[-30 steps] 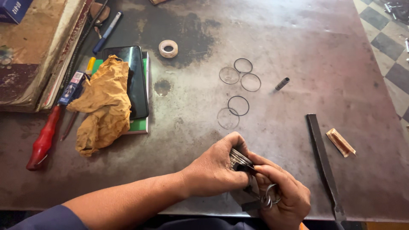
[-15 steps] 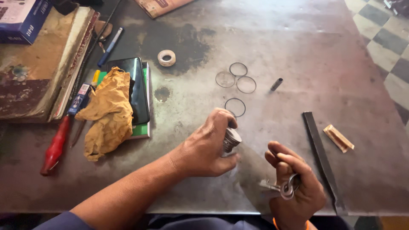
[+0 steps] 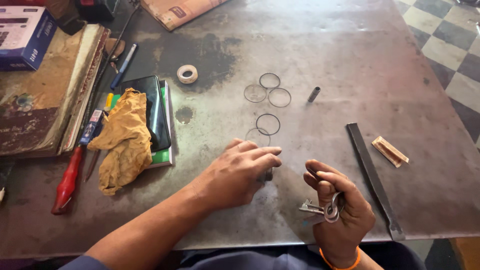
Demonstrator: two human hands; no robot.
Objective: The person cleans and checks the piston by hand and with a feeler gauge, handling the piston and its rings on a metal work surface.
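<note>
Left hand is cupped palm-down over a small metal part on the steel surface, fingers closed on it, just below the thin rings. A careless sweep could scatter those. Right hand is clenched around a bunch of keys, which might slip and knock the flat file beside it.

Blue calculator box far left, dark phone screen.

Both hands curled, apart
</note>
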